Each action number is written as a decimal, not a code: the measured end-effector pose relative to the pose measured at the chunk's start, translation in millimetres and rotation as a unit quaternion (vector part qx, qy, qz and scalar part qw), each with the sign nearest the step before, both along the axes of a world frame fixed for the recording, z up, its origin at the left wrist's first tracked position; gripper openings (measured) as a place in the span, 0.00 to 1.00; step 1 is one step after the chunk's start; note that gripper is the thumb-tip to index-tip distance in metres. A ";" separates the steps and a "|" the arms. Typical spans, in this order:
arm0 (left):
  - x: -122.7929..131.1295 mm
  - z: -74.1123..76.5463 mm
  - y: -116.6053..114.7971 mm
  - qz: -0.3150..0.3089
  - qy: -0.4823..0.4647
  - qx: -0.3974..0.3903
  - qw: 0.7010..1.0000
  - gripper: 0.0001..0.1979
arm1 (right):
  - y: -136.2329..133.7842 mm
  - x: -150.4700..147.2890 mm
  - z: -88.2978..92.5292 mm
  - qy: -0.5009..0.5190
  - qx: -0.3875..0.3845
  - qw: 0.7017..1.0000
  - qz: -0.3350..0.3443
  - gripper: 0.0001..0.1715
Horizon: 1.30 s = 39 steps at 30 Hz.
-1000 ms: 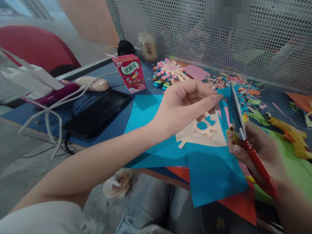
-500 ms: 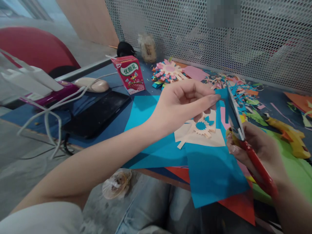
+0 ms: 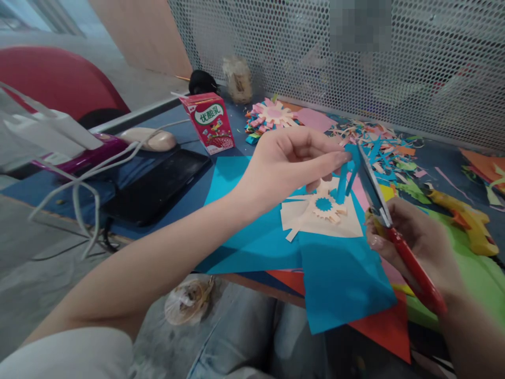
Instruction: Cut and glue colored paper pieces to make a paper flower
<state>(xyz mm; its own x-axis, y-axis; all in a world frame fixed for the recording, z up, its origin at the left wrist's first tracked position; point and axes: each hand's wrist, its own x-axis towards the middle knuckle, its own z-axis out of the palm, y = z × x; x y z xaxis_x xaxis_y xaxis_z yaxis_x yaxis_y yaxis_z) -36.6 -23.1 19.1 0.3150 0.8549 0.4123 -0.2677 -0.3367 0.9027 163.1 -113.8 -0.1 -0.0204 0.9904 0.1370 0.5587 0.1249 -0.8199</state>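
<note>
Between the thumb and fingers of my left hand (image 3: 300, 158) is a small piece of blue paper (image 3: 342, 181) with narrow strips hanging down. My right hand (image 3: 414, 242) is closed around red-handled scissors (image 3: 376, 189), whose blades point up along the right edge of that piece. Beneath lies a cream sheet of paper (image 3: 292, 216) bearing a cream fringed paper cutout with a jagged blue centre (image 3: 324, 204). Large blue sheets (image 3: 343, 284) spread under it and over the table's front edge. How far the blades are apart is hard to make out.
Paper scraps (image 3: 379, 142) lie heaped behind my hands, beside stacked fringed paper flowers (image 3: 274, 113). A yellow glue gun (image 3: 465, 218) rests right on green paper. Left are a red drink carton (image 3: 211, 123), a black phone (image 3: 158, 184), a mouse (image 3: 150, 139) and white cables (image 3: 79, 181).
The blue piece has turned in my left fingers, its strips now hanging lower and further left. The scissors have shifted slightly left along with it.
</note>
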 end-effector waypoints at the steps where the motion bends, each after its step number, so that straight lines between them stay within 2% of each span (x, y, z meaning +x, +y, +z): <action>1: -0.1 0.1 0.2 0.005 0.002 0.003 1.000 0.05 | -0.7 -1.7 0.3 0.008 0.001 1.000 -0.010 0.19; 3: -0.4 0.4 0.5 0.012 0.004 0.011 1.000 0.05 | -1.4 -3.4 0.6 0.020 0.002 1.000 -0.023 0.20; 9: -1.3 0.3 1.7 0.022 0.003 0.031 0.999 0.06 | 2.0 8.2 -2.9 -0.012 -0.001 1.000 0.026 0.18; 14: -2.4 0.4 3.1 0.025 0.006 0.037 0.999 0.06 | 2.9 11.6 -4.6 -0.022 0.010 0.999 0.035 0.16; 27: -3.3 -0.1 6.1 0.066 0.051 0.109 0.991 0.11 | 1.1 4.0 -3.0 -0.014 0.003 1.000 0.014 0.18; 31: -1.6 1.0 4.0 0.048 0.061 0.116 0.990 0.15 | -1.0 1.4 -2.5 0.019 -0.009 1.000 0.010 0.19; 34: -0.2 -0.4 3.1 0.040 0.075 0.117 0.989 0.17 | -3.3 -5.0 1.4 0.032 -0.022 0.999 -0.019 0.20; 39: -1.2 -3.8 5.0 0.035 0.074 0.118 0.990 0.14 | -3.0 -10.3 5.6 0.026 -0.035 0.998 -0.045 0.22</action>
<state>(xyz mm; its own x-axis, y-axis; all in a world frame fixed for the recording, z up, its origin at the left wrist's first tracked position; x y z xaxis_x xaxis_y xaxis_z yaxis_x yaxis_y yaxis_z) -37.8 -18.1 15.3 0.3308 0.7621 0.5565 -0.1071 -0.5556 0.8245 152.8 -116.9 5.6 0.0755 0.9949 0.0664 0.5208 0.0175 -0.8535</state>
